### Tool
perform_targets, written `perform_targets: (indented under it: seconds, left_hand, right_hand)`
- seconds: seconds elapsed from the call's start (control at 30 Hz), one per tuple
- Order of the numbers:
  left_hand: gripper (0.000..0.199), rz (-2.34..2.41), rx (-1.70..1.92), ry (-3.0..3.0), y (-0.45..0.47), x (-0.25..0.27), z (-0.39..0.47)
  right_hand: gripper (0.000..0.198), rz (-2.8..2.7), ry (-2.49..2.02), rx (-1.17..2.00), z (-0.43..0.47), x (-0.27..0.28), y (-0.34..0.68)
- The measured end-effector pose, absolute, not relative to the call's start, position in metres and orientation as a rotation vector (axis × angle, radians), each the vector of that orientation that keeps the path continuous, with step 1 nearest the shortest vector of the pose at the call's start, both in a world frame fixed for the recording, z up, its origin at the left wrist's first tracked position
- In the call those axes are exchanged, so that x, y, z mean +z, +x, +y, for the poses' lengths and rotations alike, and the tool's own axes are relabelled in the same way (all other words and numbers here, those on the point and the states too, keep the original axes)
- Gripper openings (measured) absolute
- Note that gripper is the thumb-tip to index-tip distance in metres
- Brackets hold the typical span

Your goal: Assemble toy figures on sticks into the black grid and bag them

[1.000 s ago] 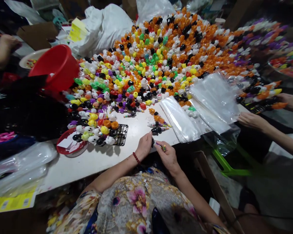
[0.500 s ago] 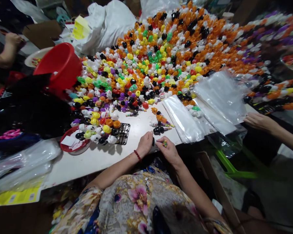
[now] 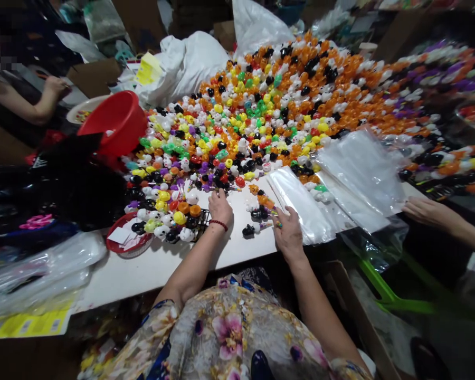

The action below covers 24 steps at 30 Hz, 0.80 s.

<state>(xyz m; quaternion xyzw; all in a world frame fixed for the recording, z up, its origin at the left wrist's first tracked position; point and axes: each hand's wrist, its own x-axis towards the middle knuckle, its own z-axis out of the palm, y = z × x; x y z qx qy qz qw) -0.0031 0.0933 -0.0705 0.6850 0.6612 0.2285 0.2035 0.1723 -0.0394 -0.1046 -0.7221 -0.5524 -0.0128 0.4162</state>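
My left hand, a red bead bracelet at its wrist, reaches to the near edge of the heap of small plastic figure heads. Its fingers look stretched out and slightly apart by dark pieces; whether they touch one is unclear. My right hand rests low over the table, closed around small multicoloured sticks, partly hidden by the fingers. Just left of it lies a black-and-white figure with a thin stick pointing towards the hand. Beyond that lie black figures and orange figures on sticks.
Clear plastic bags lie right of my hands. A black grid rack bears several heads, beside a red basket with paper slips. A large red tub stands back left. A co-worker's hand is at the right.
My left hand has moved away from my right, forward and left to the heap. My right hand has moved slightly right. Another black-and-white figure now lies in front of the row.
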Motion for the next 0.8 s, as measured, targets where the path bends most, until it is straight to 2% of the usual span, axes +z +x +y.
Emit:
perform_targets:
  seconds: [0.1, 0.23, 0.33, 0.47, 0.67, 0.73, 0.8]
  left_hand:
    - [0.030, 1.840, 0.655, 1.880, -0.005, -0.069, 0.099]
    - [0.021, 1.726, 0.741, 1.887, 0.002, -0.059, 0.082]
    - [0.021, 1.353, 0.797, 1.896, 0.016, -0.055, 0.052]
    - [0.033, 0.766, 0.745, 1.987, 0.035, -0.051, 0.027]
    - [0.045, 1.273, 0.763, 1.990, 0.055, -0.039, 0.085]
    - [0.042, 1.349, 0.777, 1.939, 0.060, -0.038, 0.110]
    - [0.029, 1.400, 0.773, 1.868, 0.063, -0.040, 0.127]
  right_hand:
    - [0.035, -1.362, -1.793, -0.120, -0.050, -0.104, 0.166]
    - [0.035, -1.366, -1.649, 0.031, -0.063, -0.098, 0.143]
    - [0.041, -1.242, -1.582, 0.262, -0.061, -0.089, 0.128]
    - [0.049, -0.939, -1.548, 0.493, -0.050, -0.080, 0.132]
    - [0.048, -0.689, -1.506, 0.640, -0.061, -0.073, 0.156]
    - [0.048, -0.737, -1.495, 0.662, -0.073, -0.072, 0.154]
    - [0.049, -0.786, -1.482, 0.704, -0.085, -0.073, 0.149]
